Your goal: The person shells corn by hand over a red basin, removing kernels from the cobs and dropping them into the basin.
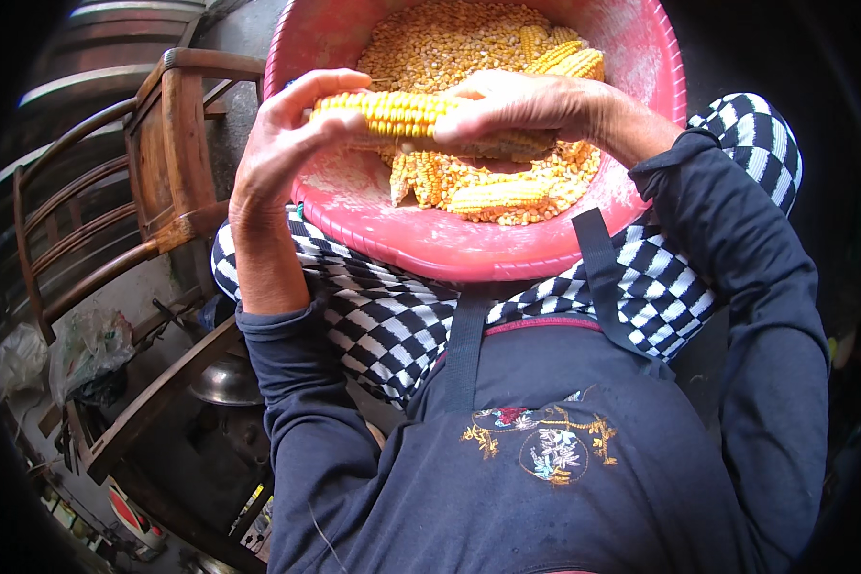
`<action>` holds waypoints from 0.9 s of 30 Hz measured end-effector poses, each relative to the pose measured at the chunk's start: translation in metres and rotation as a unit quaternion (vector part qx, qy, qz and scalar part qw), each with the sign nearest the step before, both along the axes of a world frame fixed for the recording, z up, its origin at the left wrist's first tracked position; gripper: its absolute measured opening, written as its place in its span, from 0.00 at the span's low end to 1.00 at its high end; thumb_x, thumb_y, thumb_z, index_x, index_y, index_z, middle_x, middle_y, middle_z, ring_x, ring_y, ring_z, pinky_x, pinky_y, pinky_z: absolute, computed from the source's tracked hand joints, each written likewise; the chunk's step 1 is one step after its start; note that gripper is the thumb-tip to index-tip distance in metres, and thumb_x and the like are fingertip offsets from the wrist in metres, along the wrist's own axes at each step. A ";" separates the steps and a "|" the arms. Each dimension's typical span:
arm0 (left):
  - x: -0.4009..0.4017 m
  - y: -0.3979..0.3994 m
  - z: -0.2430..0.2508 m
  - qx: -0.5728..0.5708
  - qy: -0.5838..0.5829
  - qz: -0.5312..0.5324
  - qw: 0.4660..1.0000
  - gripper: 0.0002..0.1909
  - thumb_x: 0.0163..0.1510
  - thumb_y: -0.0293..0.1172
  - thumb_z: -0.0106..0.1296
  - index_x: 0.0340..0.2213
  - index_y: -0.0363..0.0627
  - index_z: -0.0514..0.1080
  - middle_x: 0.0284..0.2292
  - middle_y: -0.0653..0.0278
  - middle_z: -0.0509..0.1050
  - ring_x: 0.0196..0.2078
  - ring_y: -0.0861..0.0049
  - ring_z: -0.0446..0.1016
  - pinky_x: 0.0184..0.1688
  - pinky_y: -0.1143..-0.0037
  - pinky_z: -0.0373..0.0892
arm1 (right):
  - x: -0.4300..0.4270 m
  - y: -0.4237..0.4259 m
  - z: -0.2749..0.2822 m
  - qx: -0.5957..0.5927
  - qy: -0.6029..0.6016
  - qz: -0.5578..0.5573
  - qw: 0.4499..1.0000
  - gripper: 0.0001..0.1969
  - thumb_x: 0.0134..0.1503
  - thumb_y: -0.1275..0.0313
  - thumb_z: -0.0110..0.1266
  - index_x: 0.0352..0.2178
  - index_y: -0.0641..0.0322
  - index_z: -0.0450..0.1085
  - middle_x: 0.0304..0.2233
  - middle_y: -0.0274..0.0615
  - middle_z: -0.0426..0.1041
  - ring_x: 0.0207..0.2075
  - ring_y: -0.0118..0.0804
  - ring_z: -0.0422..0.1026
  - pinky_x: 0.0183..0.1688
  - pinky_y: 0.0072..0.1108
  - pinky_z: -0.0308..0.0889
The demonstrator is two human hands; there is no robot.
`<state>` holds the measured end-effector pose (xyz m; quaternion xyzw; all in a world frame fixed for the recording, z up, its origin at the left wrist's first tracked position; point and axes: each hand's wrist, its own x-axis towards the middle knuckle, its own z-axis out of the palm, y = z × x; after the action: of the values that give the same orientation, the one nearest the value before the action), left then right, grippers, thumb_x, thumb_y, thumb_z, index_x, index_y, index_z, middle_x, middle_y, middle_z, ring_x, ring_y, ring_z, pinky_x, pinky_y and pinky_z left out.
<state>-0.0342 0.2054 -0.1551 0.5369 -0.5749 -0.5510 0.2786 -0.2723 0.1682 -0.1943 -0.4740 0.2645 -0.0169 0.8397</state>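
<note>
Between my two hands an ear of yellow corn lies level above a large pink plastic basin. My left hand grips its left end, thumb below and fingers above. My right hand is closed round the right part. A brownish, partly hidden thing, perhaps a bare cob, shows beneath my right hand. Loose corn kernels cover the bottom of the basin. Several ears of corn rest on the kernels at the far right side, and more ears lie at the near side.
The basin stands at my knees, against checkered trousers. To the left are a wooden chair, a wooden frame, a metal bowl and plastic bags. Two dark straps run from my lap towards the basin.
</note>
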 end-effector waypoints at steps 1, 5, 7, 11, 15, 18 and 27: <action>0.005 -0.001 -0.002 -0.007 -0.036 -0.057 0.998 0.24 0.42 0.35 0.59 0.40 0.35 0.68 0.35 0.62 0.71 0.41 0.79 0.68 0.45 0.77 0.64 | -0.003 -0.007 0.007 -0.070 0.049 0.067 0.994 0.22 0.44 0.56 0.57 0.31 0.64 0.65 0.15 0.35 0.65 0.13 0.22 0.63 0.14 0.14 0.59; -0.006 0.007 -0.036 0.066 -0.144 -0.155 0.975 0.27 0.37 0.37 0.63 0.40 0.39 0.69 0.31 0.58 0.74 0.33 0.75 0.72 0.37 0.76 0.68 | -0.005 0.003 0.002 -0.329 0.069 0.083 0.938 0.25 0.41 0.56 0.58 0.32 0.67 0.64 0.18 0.40 0.66 0.18 0.30 0.66 0.19 0.20 0.60; -0.031 0.002 -0.029 0.000 -0.296 -0.281 0.913 0.26 0.37 0.45 0.59 0.33 0.37 0.67 0.26 0.52 0.72 0.29 0.62 0.72 0.33 0.71 0.67 | -0.013 0.003 -0.024 -0.464 0.065 0.071 0.881 0.27 0.38 0.57 0.58 0.34 0.70 0.63 0.23 0.48 0.68 0.26 0.41 0.68 0.29 0.27 0.63; -0.033 0.012 -0.061 -0.141 -0.341 -0.276 0.888 0.26 0.38 0.38 0.57 0.38 0.37 0.65 0.30 0.52 0.70 0.34 0.59 0.70 0.36 0.69 0.66 | -0.008 0.001 -0.023 -0.491 0.081 0.112 0.860 0.29 0.37 0.60 0.58 0.37 0.72 0.61 0.31 0.60 0.69 0.35 0.53 0.69 0.37 0.34 0.63; -0.035 0.004 -0.053 -0.064 -0.274 -0.243 0.928 0.25 0.39 0.32 0.58 0.40 0.36 0.63 0.29 0.54 0.71 0.30 0.71 0.71 0.34 0.75 0.67 | -0.005 -0.005 -0.034 -0.605 0.036 0.020 0.795 0.28 0.39 0.59 0.57 0.37 0.71 0.62 0.28 0.54 0.70 0.31 0.48 0.71 0.34 0.30 0.66; -0.031 -0.001 -0.046 -0.132 -0.295 -0.190 0.927 0.24 0.41 0.31 0.57 0.40 0.37 0.63 0.29 0.55 0.72 0.30 0.77 0.71 0.33 0.77 0.68 | -0.013 -0.029 0.003 -0.340 0.150 0.152 0.916 0.28 0.39 0.59 0.57 0.38 0.69 0.63 0.26 0.46 0.70 0.28 0.36 0.70 0.32 0.25 0.67; -0.039 0.007 -0.079 -0.262 -0.399 -0.262 0.839 0.25 0.37 0.33 0.55 0.39 0.40 0.60 0.29 0.49 0.71 0.32 0.55 0.71 0.33 0.65 0.67 | 0.005 -0.007 -0.044 -0.553 0.153 0.110 0.812 0.22 0.39 0.68 0.55 0.37 0.64 0.62 0.27 0.52 0.70 0.31 0.50 0.70 0.34 0.35 0.65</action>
<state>-0.0729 0.2123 -0.2340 0.4466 -0.8784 -0.1704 0.0008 -0.2672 0.1615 -0.2384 -0.8806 0.2818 0.0051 0.3810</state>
